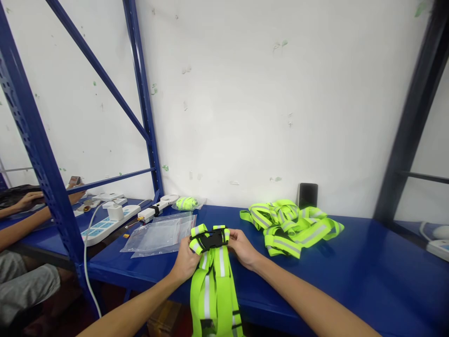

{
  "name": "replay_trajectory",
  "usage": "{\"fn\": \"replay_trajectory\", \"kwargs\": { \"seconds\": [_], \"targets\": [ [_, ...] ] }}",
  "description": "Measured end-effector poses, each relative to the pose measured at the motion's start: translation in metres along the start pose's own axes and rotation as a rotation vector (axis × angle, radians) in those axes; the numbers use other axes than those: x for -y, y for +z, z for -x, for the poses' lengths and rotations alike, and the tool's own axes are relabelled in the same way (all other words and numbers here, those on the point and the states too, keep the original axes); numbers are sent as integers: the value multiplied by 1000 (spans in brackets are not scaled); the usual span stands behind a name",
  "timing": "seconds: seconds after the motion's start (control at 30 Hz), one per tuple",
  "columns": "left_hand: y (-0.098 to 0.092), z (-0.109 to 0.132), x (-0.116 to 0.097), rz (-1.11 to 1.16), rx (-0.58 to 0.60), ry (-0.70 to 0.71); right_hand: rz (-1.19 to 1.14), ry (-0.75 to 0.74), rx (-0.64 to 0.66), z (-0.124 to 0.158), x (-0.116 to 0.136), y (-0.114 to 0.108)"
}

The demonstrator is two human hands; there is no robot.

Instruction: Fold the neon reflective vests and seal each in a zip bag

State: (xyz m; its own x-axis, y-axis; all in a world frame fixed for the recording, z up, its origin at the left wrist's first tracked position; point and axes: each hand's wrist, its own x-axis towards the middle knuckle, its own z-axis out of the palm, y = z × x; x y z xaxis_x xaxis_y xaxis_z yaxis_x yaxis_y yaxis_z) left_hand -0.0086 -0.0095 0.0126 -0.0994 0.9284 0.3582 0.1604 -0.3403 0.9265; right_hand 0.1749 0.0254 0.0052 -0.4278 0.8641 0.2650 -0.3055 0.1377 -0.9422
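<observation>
My hands hold up a fluorescent yellow-green reflective safety vest (213, 292) by its black plastic buckle (208, 241). My left hand (184, 262) grips the strap ends at the buckle's left side, and my right hand (241, 247) pinches its right side. The vest's silver-striped straps hang down past the front edge of the blue steel bench (351, 276). To the right of my right hand lies a tangled pile of similar vests (293, 227). Clear zip-top plastic bags (157, 236) lie just left of my left hand.
A black phone (307, 195) leans on the wall behind the pile. A bagged vest (185, 203), a small white fan (169, 200) and a white power strip (108, 224) sit to the left. Beyond a blue rack upright (42, 154), a co-worker's hands (28, 201) rest on the bench.
</observation>
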Motion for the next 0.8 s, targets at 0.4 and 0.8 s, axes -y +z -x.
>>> {"fn": "replay_trajectory", "kwargs": {
  "seconds": [0.4, 0.8],
  "targets": [
    [4, -2, -10, 222, 205, -14, 113, -296, -228, 1, 11, -2],
    [29, -5, -1, 203, 101, -65, 198, -231, -213, 1, 0, 10]
  ]
}}
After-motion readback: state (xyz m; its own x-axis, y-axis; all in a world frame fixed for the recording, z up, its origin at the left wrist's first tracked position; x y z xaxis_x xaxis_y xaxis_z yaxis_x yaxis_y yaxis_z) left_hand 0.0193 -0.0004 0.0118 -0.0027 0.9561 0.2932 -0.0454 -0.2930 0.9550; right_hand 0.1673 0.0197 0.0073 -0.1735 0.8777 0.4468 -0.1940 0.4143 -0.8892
